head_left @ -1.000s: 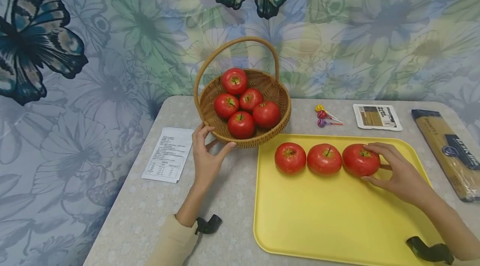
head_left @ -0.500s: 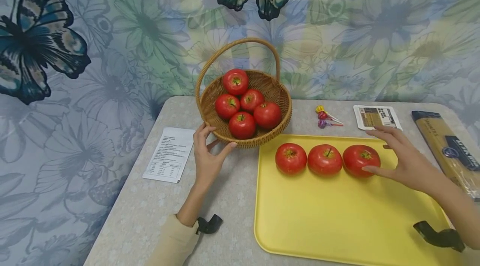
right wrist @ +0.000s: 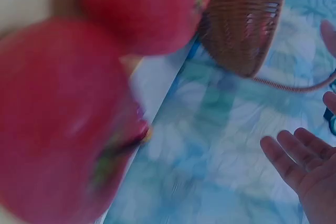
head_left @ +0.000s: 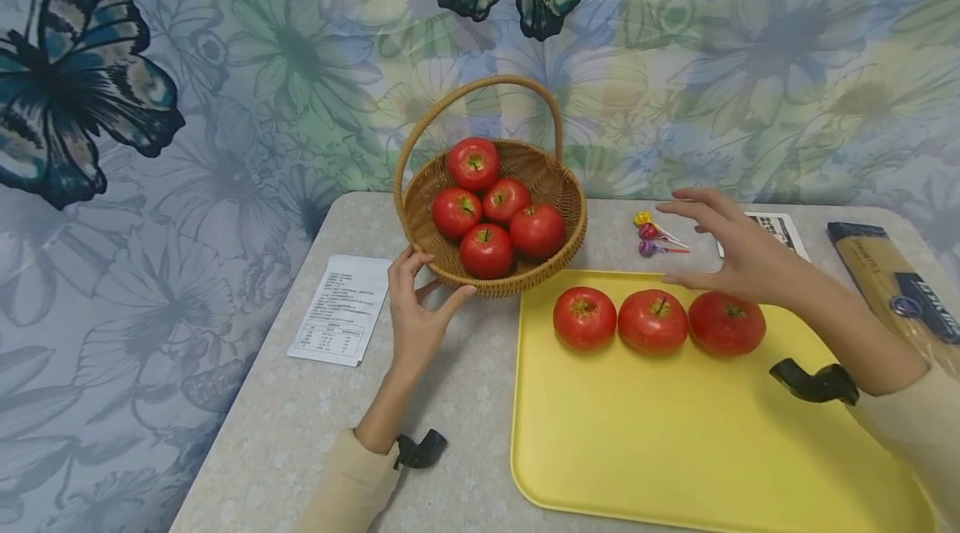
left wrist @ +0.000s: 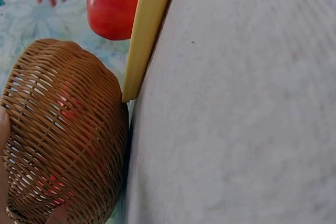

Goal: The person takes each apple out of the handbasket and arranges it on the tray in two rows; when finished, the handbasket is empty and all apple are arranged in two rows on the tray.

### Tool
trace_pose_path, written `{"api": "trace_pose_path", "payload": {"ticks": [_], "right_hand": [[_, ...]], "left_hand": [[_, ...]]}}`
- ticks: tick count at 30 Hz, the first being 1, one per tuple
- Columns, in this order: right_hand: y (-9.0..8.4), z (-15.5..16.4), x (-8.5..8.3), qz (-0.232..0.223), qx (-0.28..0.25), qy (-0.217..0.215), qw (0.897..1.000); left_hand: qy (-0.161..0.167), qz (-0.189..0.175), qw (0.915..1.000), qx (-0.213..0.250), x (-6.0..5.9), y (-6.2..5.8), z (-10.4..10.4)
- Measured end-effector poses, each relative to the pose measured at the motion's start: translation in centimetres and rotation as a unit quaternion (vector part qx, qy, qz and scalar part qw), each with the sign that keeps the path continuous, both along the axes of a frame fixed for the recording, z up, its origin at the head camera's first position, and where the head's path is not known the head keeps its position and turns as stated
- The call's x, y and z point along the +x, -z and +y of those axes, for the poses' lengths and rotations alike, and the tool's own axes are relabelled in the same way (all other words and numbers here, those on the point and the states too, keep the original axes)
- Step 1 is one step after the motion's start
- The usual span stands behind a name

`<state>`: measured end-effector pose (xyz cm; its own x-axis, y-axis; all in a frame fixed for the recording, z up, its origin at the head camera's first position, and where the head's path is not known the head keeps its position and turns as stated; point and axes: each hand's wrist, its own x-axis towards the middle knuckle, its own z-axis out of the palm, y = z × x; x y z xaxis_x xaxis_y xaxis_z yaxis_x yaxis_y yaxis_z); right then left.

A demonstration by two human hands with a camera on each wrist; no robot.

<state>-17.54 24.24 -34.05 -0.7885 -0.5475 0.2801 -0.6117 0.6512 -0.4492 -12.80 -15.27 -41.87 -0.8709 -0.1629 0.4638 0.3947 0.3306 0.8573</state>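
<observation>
My left hand (head_left: pixel 420 320) holds the near-left rim of a wicker basket (head_left: pixel 566 245) with a tall arched handle. Inside it lie several red apples (head_left: pixel 486 251). Three more red apples sit in a row along the far side of a yellow tray (head_left: pixel 637 433): a left apple (head_left: pixel 585 318), a middle apple (head_left: pixel 653 322) and a right apple (head_left: pixel 727 329). Above the right apple hovers my right hand (head_left: pixel 750 258), fingers spread and pointing left, holding nothing. In the right wrist view its fingers (right wrist: pixel 294 163) are apart from the large apples in front.
Three lollipops (head_left: pixel 648 234) lie behind the tray. A flat white packet (head_left: pixel 780 231) is partly covered by the right hand. A long brown package (head_left: pixel 900 291) lies at the right, a printed white sheet (head_left: pixel 341 308) at the left. A patterned cloth (head_left: pixel 300 57) backs the table.
My right hand has let go of the right apple, lifted, and moved back and left over the tray's far edge. The left hand stays at the basket.
</observation>
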Motion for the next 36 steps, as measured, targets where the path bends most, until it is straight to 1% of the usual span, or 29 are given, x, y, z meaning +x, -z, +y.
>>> {"api": "trace_pose_path", "payload": {"ticks": [5, 7, 9, 11, 14, 16, 19, 22, 24, 27, 32, 36], "right_hand": [[-1.2, -4.2, -2.4, -0.005, -0.027, -0.052, 0.998], [-1.5, -5.9, -3.5, -0.011, -0.035, -0.066, 0.997], [-1.8, -7.6, -4.8, -0.024, -0.048, -0.078, 0.996], [-1.9, -9.2, -6.0, -0.046, -0.06, -0.085, 0.994], [-1.6, -11.4, -7.9, -0.083, -0.069, -0.087, 0.99], [-1.0, -12.7, -9.1, -0.096, -0.064, -0.087, 0.989], [-0.3, -14.3, -10.5, -0.099, -0.051, -0.095, 0.989], [-0.4, -16.0, -11.8, -0.098, -0.048, -0.108, 0.988], [-0.8, -17.1, -12.8, -0.096, -0.046, -0.109, 0.988], [-1.8, -18.5, -14.2, -0.098, -0.039, -0.099, 0.989], [-2.9, -20.1, -16.2, -0.11, 0.013, -0.082, 0.99], [-3.6, -20.6, -17.2, -0.122, 0.045, -0.08, 0.988]], "left_hand": [[-0.001, 0.008, 1.0, -0.003, 0.0, 0.0, 0.0], [-0.001, 0.009, 1.0, -0.003, 0.0, 0.0, 0.0], [-0.003, 0.008, 1.0, -0.003, 0.1, -0.2, 0.0], [-0.004, 0.007, 1.0, -0.002, 0.1, -0.2, 0.0], [-0.003, 0.009, 1.0, 0.001, 0.0, -0.3, -0.1], [0.0, 0.011, 0.9999, 0.002, 0.0, -0.2, -0.1], [0.006, 0.008, 0.9999, 0.004, 0.0, -0.2, -0.2], [0.007, 0.001, 1.0, 0.002, -0.1, -0.3, -0.2], [0.005, 0.0, 1.0, 0.0, -0.2, -0.3, -0.3], [0.003, 0.006, 1.0, -0.001, -0.3, -0.3, -0.3], [0.004, 0.01, 0.9999, 0.002, -0.3, -0.1, -0.2], [0.004, 0.009, 0.9999, 0.003, -0.2, 0.1, -0.3]]}}
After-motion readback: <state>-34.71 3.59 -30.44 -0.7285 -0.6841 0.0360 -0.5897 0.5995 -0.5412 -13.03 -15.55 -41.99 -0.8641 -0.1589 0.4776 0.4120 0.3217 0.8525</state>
